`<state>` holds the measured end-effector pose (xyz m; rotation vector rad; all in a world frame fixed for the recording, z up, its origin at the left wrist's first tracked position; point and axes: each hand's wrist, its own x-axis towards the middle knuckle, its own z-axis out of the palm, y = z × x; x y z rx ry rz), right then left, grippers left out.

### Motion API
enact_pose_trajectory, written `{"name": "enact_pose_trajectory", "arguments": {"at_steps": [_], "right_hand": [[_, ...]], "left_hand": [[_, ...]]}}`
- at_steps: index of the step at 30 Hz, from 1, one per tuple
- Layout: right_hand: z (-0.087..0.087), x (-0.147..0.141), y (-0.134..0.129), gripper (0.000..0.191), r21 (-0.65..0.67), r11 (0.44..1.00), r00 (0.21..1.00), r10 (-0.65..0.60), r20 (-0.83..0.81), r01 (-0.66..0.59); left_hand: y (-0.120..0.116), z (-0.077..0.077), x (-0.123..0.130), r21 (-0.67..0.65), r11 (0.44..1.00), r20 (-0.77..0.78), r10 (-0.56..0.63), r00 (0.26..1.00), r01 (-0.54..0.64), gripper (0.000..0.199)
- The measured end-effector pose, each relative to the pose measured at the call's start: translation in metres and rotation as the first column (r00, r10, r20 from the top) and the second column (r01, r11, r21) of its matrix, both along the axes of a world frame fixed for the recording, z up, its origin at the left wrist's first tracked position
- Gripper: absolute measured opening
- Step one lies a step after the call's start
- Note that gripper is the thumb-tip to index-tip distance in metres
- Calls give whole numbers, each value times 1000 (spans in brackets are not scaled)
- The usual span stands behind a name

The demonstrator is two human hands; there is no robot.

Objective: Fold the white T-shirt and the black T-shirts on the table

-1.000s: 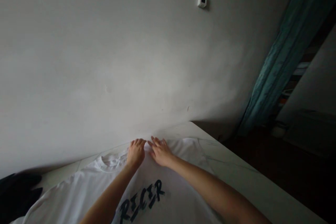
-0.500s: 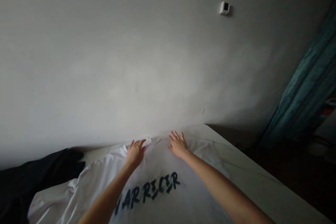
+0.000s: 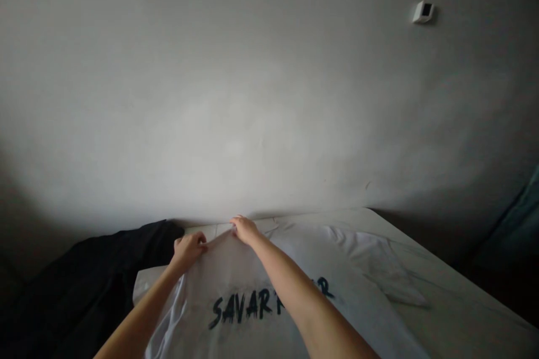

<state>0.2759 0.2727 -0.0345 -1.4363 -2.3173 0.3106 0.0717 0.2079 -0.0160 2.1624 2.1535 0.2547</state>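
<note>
A white T-shirt (image 3: 252, 269) with dark brush-style lettering across it is spread over the table. My left hand (image 3: 190, 248) is closed, its fingers pinching the shirt's upper edge on the left. Further along the same edge, my right hand (image 3: 245, 229) grips the fabric near the collar area. Between the two hands the edge is drawn fairly straight. My right forearm covers part of the lettering. One sleeve lies creased toward the right side of the table.
The pale, marble-patterned table (image 3: 455, 291) stands against a grey wall (image 3: 252, 95). A heap of black cloth (image 3: 105, 275) lies on the left. A small white device (image 3: 423, 12) is fixed high on the wall, and a teal curtain (image 3: 528, 207) hangs at the far right.
Both hands went from lying spread on the shirt to gripping its upper edge, and my right hand moved left. More lettering shows at the left. The view has turned left.
</note>
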Motion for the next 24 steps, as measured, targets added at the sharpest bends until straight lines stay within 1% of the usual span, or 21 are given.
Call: {"name": "enact_pose_trajectory", "arguments": {"at_steps": [2,4,6,9,11,13,15,17,19,20,22,23,24], "right_hand": [[-7,2,4,25,-14,1000,999,20,-29,-20],[-14,8,6,18,-14,1000,997,25,-69,-26],[-21,14,4,20,2,1000,993,27,-116,-27],[-28,17,0,24,28,999,985,23,-173,-18],[-31,18,-3,25,40,999,980,16,-197,-8],[-33,17,-4,25,42,999,978,11,-207,-2],[-33,16,-3,25,32,999,979,-4,-203,11],[-33,14,1,22,16,999,981,-48,-187,52],[-30,8,4,20,3,991,979,-128,-161,130],[-29,4,5,21,-1,984,974,-174,-145,176],[-25,-7,2,26,-2,969,963,-246,-112,247],[-24,-12,-2,29,3,966,961,-258,-96,260],[-24,-18,-8,33,11,967,964,-253,-81,254]], "left_hand": [[-9,0,-2,42,995,-3,-91,996,91,10],[-20,1,-7,73,986,-33,-147,989,149,10],[-33,0,-10,84,979,-116,-178,977,188,15],[-47,-1,-12,66,965,-248,-232,941,255,21],[-52,-3,-10,49,955,-266,-270,925,293,22],[-53,-6,-9,42,949,-243,-294,924,312,23],[-49,-9,-12,47,964,-176,-250,952,262,20],[-42,-10,-20,58,991,-76,-118,990,123,14],[-34,-9,-28,37,998,-16,43,999,-42,13],[-30,-7,-31,21,994,-16,105,994,-104,15],[-26,-2,-30,6,984,-64,180,982,-180,19],[-25,-1,-26,30,982,-93,191,977,-189,21],[-25,-2,-18,75,983,-116,177,977,-169,24]]}}
